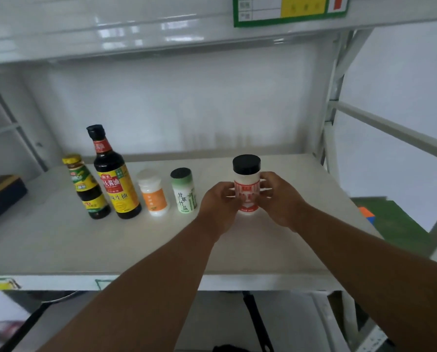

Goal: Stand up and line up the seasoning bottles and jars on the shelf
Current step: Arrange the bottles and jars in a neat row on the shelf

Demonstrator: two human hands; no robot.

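On the white shelf [59,245] a row stands upright: a small dark bottle with a yellow cap [89,186], a tall soy sauce bottle [115,179], a white jar with an orange label [153,193] and a green-capped salt jar [184,191]. To their right stands a white jar with a red label and black lid [246,174], upright. My left hand [218,207] and my right hand [281,199] grip it from both sides, fingers curled round its body.
A dark blue and yellow box [1,194] lies at the shelf's left end. The shelf above [136,29] hangs low overhead, with a green-framed label card [288,8]. A metal upright [336,110] bounds the right side. Coloured blocks [367,212] lie beyond it.
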